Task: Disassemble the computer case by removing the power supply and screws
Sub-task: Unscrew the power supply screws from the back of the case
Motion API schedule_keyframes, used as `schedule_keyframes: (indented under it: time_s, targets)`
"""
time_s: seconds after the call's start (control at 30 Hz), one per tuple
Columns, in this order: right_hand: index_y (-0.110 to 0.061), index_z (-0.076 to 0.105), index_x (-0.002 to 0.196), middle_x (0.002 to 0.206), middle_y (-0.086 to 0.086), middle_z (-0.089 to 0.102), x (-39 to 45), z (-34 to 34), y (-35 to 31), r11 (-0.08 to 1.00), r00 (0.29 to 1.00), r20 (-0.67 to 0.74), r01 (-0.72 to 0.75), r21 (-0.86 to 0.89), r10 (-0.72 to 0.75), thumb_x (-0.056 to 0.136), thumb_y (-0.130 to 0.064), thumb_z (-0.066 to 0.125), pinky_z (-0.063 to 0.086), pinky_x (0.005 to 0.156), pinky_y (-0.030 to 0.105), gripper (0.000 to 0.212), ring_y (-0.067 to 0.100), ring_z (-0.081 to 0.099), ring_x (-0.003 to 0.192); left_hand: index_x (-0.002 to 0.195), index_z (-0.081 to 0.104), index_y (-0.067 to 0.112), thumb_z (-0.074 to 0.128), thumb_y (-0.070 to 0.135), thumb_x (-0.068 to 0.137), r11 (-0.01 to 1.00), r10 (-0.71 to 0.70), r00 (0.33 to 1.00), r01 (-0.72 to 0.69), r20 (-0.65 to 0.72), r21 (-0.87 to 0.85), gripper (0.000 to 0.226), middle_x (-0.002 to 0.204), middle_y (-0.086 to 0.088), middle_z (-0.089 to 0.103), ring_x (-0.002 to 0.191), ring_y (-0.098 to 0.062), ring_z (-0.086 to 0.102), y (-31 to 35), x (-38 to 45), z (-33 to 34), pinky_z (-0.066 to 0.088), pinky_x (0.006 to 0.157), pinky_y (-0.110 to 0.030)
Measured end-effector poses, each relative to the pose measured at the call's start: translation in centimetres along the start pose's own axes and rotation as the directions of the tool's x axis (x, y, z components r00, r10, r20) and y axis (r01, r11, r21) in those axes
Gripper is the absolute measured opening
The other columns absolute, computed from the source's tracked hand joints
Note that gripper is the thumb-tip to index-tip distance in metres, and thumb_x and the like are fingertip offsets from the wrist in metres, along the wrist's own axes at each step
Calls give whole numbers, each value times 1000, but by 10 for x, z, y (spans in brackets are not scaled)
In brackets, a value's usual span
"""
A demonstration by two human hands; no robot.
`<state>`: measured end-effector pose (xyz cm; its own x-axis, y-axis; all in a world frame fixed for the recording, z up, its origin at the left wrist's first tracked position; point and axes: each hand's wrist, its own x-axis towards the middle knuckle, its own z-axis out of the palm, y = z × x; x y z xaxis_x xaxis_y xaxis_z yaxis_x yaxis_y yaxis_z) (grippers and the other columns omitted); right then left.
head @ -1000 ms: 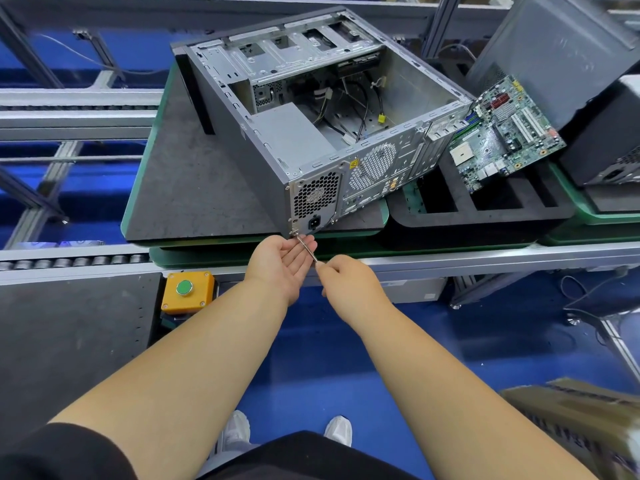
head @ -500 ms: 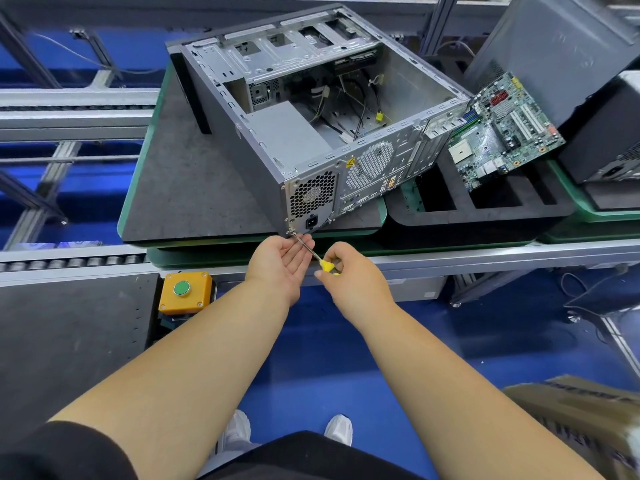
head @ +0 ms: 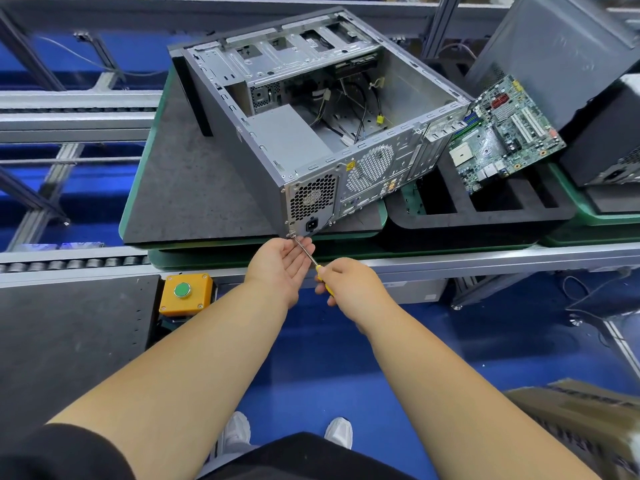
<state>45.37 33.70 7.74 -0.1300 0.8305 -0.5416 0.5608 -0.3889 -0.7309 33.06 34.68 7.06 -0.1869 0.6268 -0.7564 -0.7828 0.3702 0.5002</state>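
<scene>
two arms of mine reach forward toward the computer case (head: 242, 161), which lies on its side on a dark mat (head: 180, 188), its open side facing up and its rear panel turned toward me. inside the case, at the near left corner, sits the grey power supply (head: 287, 140), its fan grille and power socket showing through the rear panel; loose cables lie on the case floor beyond it. to the right of the case a green circuit board (head: 502, 133) leans tilted over a black foam tray (head: 485, 209), with its left edge just beside the case's rear corner. behind the board stands another grey case panel (head: 554, 46). near my left forearm, below the mat, is an orange box with a green button (head: 185, 292). my right hand (head: 349, 282) is curled around the yellow handle of a screwdriver (head: 306, 252), and the thin metal shaft runs up and left to the bottom left corner of the rear panel, where its tip meets a screw (head: 292, 233). my left hand (head: 280, 265) is held palm up, fingers relaxed and apart, just under the shaft and the screw, gripping nothing.
</scene>
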Motion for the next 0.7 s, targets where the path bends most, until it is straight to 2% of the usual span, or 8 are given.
schedule_keyframes:
  time_s: [0.1,0.2,0.33,0.43,0.6,0.7]
  targets:
    - [-23,64,81,76,-9,70,-1,-5,3,995,996,-37,76,-65,-79,99,-34,51,42,53,25,24,8,55,59,97,68,4,50,11,96,1000,12,1000,-12,0,24,19,92,-9,76,92,-19,72,-1,2,0,56,77,-27]
    - [-26,61,82,71,-11,69,0,-3,1,993,995,-50,86,-79,-90,97,-35,55,44,57,26,19,9,58,64,97,68,6,55,15,96,995,41,999,-39,-20,91,15,86,-6,76,87,-16,71,-2,5,0,55,73,-24]
    - [-26,54,84,77,-4,66,-1,2,-1,984,989,-65,124,-130,-133,92,-36,63,55,68,39,16,17,59,72,96,68,7,61,16,93,991,56,997,-50,-47,125,12,82,-5,76,82,-14,71,-2,7,2,54,67,-23]
    - [-27,44,80,74,-3,55,-3,4,0,964,978,-81,172,-202,-191,91,-34,66,43,58,32,25,17,50,66,94,67,7,60,16,94,990,54,996,-45,-68,130,11,85,-6,74,81,-14,70,-2,6,5,53,66,-23]
    - [-22,38,90,85,-1,54,-7,6,-3,876,948,-133,206,-437,-290,92,-28,65,30,51,30,28,20,49,72,94,68,7,62,14,93,994,61,992,-50,-107,96,9,74,-3,75,73,-12,72,-4,4,8,54,60,-22]
    - [-21,38,94,89,0,53,-7,6,-3,867,944,-132,216,-450,-303,92,-29,65,27,50,29,27,20,49,76,93,68,8,62,16,92,995,63,991,-54,-114,79,10,74,-2,75,73,-11,72,-6,4,9,53,63,-22]
